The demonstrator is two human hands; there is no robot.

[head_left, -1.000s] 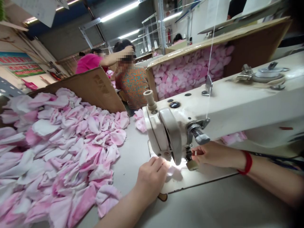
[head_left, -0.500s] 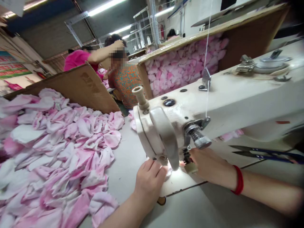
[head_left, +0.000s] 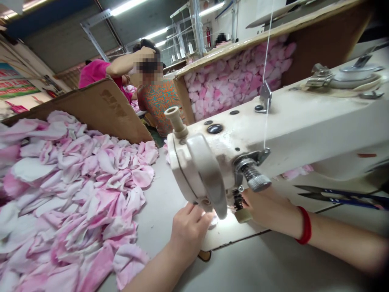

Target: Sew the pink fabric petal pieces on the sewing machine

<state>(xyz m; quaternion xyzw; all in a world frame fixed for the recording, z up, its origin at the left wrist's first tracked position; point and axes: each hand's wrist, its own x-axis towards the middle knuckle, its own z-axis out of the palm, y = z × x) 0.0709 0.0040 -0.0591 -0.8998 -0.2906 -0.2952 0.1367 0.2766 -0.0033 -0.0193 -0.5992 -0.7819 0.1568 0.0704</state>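
Tabletop [head_left: 158, 227]: snips [head_left: 337, 200] uncovered beside right hand [head_left: 270, 209]

fire extinguisher [head_left: 208, 36]: red, far back | ceiling light [head_left: 129, 7]: lit | co-worker [head_left: 154, 91]: patterned top [head_left: 164, 101]

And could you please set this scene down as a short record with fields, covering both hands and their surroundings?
Left hand: fingertips at a small pale cloth piece; exact grip unclear
Right hand: beside the needle area, fingers mostly hidden by the sewing machine
Right wrist: red band
Beyond right forearm: thread snips
Left side: heap of pink-and-white cloth pieces
Behind machine: cardboard box holding similar pieces
Background: person in patterned top
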